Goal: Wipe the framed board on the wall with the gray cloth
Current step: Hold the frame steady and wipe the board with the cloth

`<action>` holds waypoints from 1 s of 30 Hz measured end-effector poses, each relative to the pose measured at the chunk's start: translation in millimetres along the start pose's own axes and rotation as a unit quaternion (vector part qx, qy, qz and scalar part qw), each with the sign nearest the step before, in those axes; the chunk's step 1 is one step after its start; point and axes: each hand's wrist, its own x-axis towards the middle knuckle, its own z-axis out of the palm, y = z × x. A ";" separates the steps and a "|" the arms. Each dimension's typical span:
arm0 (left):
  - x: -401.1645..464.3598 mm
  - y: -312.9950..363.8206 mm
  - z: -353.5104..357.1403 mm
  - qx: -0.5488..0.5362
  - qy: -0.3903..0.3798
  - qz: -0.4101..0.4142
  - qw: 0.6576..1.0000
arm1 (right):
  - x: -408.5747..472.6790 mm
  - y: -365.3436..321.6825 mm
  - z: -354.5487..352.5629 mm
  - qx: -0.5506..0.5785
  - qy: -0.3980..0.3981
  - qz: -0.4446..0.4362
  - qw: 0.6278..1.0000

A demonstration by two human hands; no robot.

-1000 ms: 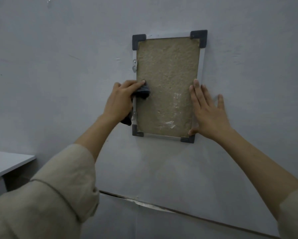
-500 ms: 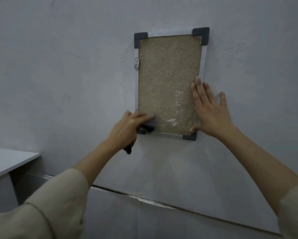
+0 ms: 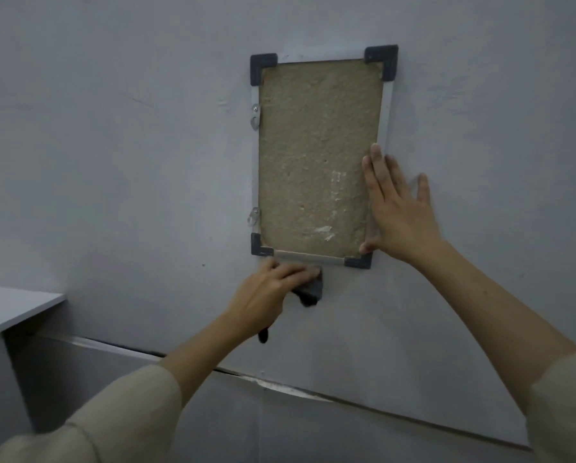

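Note:
The framed board (image 3: 313,155) hangs upright on the wall, a tan rough panel in a thin light frame with dark corner caps. My left hand (image 3: 266,295) grips the gray cloth (image 3: 311,289) and presses it on the wall just below the frame's bottom edge; a dark end of the cloth hangs under my wrist. My right hand (image 3: 396,212) lies flat with fingers spread over the frame's lower right edge, thumb near the bottom right corner cap.
Two small metal clips (image 3: 255,113) sit on the frame's left side. A gray tabletop corner (image 3: 16,305) juts in at the left. A cracked seam (image 3: 279,385) runs across the wall below the hands.
My left hand slid the cloth down the board's left side, from mid-height past the bottom left corner to the wall below the frame. My right hand stayed put.

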 end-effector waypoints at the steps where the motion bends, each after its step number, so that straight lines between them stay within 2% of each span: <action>1: 5.2 1.3 -5.8 -0.014 0.062 -0.012 0.998 | -0.5 0.7 0.5 0.002 0.002 0.001 1.000; 2: 13.1 0.3 -11.9 -0.015 0.121 -0.032 0.992 | -0.7 0.9 0.1 0.004 0.002 0.000 1.000; 4: 29.7 -4.1 -21.7 -0.017 0.182 -0.105 0.978 | -0.8 -0.3 -1.6 0.007 -0.001 -0.001 1.000; 6: 38.1 -5.0 -22.1 -0.034 0.185 -0.178 0.966 | -0.2 -0.8 -2.2 0.006 -0.003 0.000 1.000; 7: 37.0 -3.1 -19.1 -0.033 0.174 -0.188 0.966 | 0.0 -0.9 -1.9 0.005 -0.002 0.001 1.000; 9: 25.6 2.1 -7.7 -0.011 0.117 -0.142 0.983 | 0.1 -1.1 -1.0 0.005 0.003 0.002 1.000; 12: 14.6 5.7 -3.3 0.028 0.007 -0.001 1.000 | -0.9 -1.7 -1.9 0.009 0.007 0.002 1.000; 13: 16.8 4.0 -6.3 0.036 0.008 0.021 0.999 | -1.1 -1.4 -2.0 0.012 0.009 0.001 1.000; 15: 25.4 0.5 -12.8 0.015 0.086 -0.015 0.996 | -1.6 -0.6 -1.3 0.012 0.010 -0.001 1.000; 17: 37.0 0.8 -15.3 -0.024 0.171 -0.117 0.978 | -1.9 -0.7 -0.5 0.009 0.011 0.001 1.000; 18: 41.2 3.4 -15.0 -0.037 0.186 -0.152 0.970 | -1.7 -1.2 -0.7 0.007 0.010 0.002 1.000; 20: 41.1 10.5 -10.9 -0.035 0.156 -0.168 0.973 | -1.2 -2.3 -1.5 0.005 0.005 0.003 1.000; 21: 37.4 12.9 -7.5 -0.018 0.123 -0.145 0.982 | -0.8 -2.2 -1.6 0.006 0.005 0.003 1.000; 24: 25.6 10.3 -6.5 0.034 0.006 -0.008 0.999 | -1.0 -2.5 -2.9 0.006 0.003 0.004 1.000; 25: 26.1 6.1 -11.3 0.048 -0.005 0.033 0.998 | -1.3 -2.4 -3.1 0.007 0.002 0.004 1.000; 26: 29.6 0.7 -16.2 0.059 0.006 0.051 0.997 | -1.2 -2.0 -3.0 0.008 0.002 0.003 1.000; 27: 34.8 -4.0 -20.6 0.054 0.036 0.034 0.997 | -1.3 -1.4 -3.0 0.008 0.003 0.003 1.000; 30: 47.8 -5.4 -22.7 -0.002 0.144 -0.112 0.983 | -1.0 -1.1 -2.1 0.002 0.003 0.003 1.000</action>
